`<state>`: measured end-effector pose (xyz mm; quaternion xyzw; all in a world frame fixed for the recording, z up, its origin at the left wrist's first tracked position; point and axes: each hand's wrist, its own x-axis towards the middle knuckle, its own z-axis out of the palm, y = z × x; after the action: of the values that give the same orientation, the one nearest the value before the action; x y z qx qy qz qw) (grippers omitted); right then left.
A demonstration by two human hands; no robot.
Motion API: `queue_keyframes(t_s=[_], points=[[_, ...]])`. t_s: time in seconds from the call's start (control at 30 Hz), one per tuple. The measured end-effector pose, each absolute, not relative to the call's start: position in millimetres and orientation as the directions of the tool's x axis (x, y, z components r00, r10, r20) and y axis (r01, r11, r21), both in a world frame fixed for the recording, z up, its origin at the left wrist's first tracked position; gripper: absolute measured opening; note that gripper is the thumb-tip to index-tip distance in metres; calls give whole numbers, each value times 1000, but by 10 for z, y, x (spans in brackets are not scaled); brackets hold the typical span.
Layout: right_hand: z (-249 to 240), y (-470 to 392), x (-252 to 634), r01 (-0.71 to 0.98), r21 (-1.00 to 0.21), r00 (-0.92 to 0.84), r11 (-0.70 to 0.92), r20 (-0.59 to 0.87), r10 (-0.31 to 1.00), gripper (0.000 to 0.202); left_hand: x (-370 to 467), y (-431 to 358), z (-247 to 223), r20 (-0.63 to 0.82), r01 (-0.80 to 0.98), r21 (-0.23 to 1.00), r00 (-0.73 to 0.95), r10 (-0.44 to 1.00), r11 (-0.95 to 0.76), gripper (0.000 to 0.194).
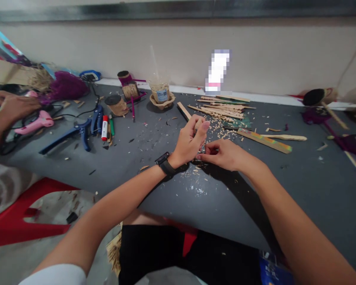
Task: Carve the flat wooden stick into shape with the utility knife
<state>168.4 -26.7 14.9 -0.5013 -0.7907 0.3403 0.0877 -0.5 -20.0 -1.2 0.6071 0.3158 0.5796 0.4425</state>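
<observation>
If the stick (pixel 182 108) twists on loose chips (pixel 216 127), it could slip and scrape my right hand (pixel 227 154) just beside. My left hand (pixel 188 141) is curled closed, apparently around the stick, which juts beyond; whether my right fingertips pinch anything, I can't tell.

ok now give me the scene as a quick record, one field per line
left hand: fingers curled, a wooden strip showing just beyond; grip unclear
right hand: close beside the left, what it holds unclear
surface: grey tabletop
beyond hands: carved sticks, scattered shavings
right of hands: flat painted strip
left of hands: red-capped marker, blue tool, pink glue gun
by the wall: plastic cup in a cardboard holder
</observation>
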Motion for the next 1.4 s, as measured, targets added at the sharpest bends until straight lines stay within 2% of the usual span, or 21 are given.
queue_keyframes(t_s=[0.13,0.27,0.37,0.5,0.6,0.73,0.8,0.97,1.23,1.4], points=[[154,-325,1634,774,-539,-484,332,-167,859,42,-18,-283,27,472,-3,879,144,870,-476,40],[145,-308,1656,734,-592,-515,333,-167,841,49,-92,-171,61,357,-148,930,150,922,-336,39],[170,-287,1689,703,-645,-534,301,-198,822,50,-169,-18,64,269,-236,941,92,959,-241,38],[207,-308,1723,710,-640,-519,293,-196,832,47,-187,66,66,167,-340,928,15,986,-152,37],[210,-341,1734,718,-634,-485,287,-160,860,45,-154,30,107,93,-421,905,44,995,-66,34],[193,-368,1721,705,-649,-457,287,-107,883,49,-132,-32,173,-12,-475,878,110,994,63,43],[183,-375,1709,699,-657,-452,282,-99,887,50,-132,-44,181,-2,-480,875,117,993,59,46],[154,-369,1700,661,-700,-475,271,-112,873,50,-125,-31,133,124,-455,889,138,983,-49,46],[83,-220,1633,688,-665,-521,291,-173,836,54,-50,-185,72,320,-296,922,222,921,-249,51],[95,-204,1558,727,-606,-526,324,-189,829,51,-61,-183,90,313,-275,932,272,910,-238,51]])
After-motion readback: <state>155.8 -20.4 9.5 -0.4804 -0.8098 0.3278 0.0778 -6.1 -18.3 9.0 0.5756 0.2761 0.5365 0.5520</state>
